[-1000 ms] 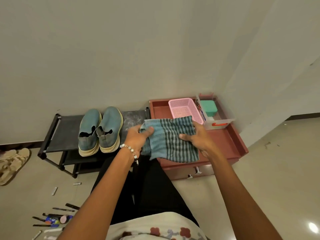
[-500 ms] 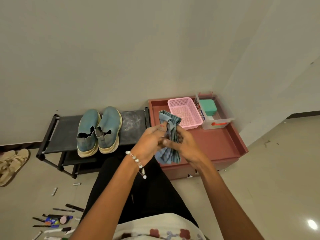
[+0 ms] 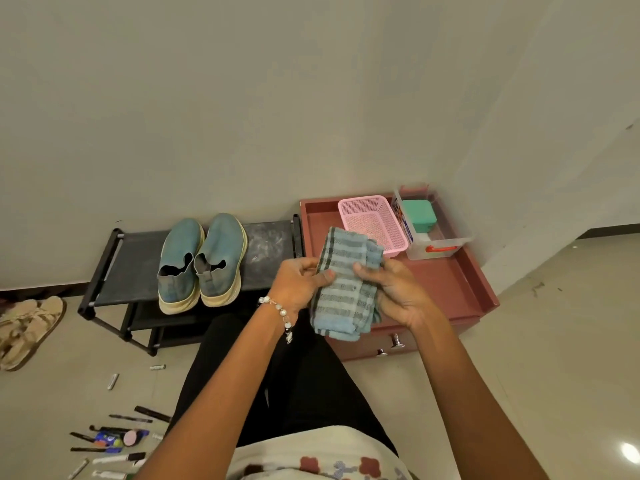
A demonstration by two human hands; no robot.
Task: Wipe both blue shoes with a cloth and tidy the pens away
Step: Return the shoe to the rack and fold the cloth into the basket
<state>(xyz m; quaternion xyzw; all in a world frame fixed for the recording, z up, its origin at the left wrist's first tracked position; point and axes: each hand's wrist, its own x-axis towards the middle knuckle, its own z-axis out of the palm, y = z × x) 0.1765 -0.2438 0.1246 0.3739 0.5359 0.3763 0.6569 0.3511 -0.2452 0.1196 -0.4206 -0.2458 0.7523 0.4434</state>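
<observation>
Two blue slip-on shoes, the left one (image 3: 180, 261) and the right one (image 3: 221, 258), stand side by side on a black shoe rack (image 3: 131, 258). A folded blue striped cloth (image 3: 343, 282) hangs between my hands in front of the red cabinet. My left hand (image 3: 299, 282) grips its left edge with the thumb on top, and my right hand (image 3: 394, 289) grips its right side. Several pens and markers (image 3: 114, 438) lie scattered on the floor at the lower left.
An empty pink basket (image 3: 372, 221) and a clear box (image 3: 433, 233) holding a green case sit on the red cabinet's tray top (image 3: 450, 282). Tan sandals (image 3: 24, 327) lie on the floor at the far left. The wall runs right behind the rack.
The cloth went from spread wide, to bunched between my hands, to a folded strip now. My hands have drawn slightly apart again.
</observation>
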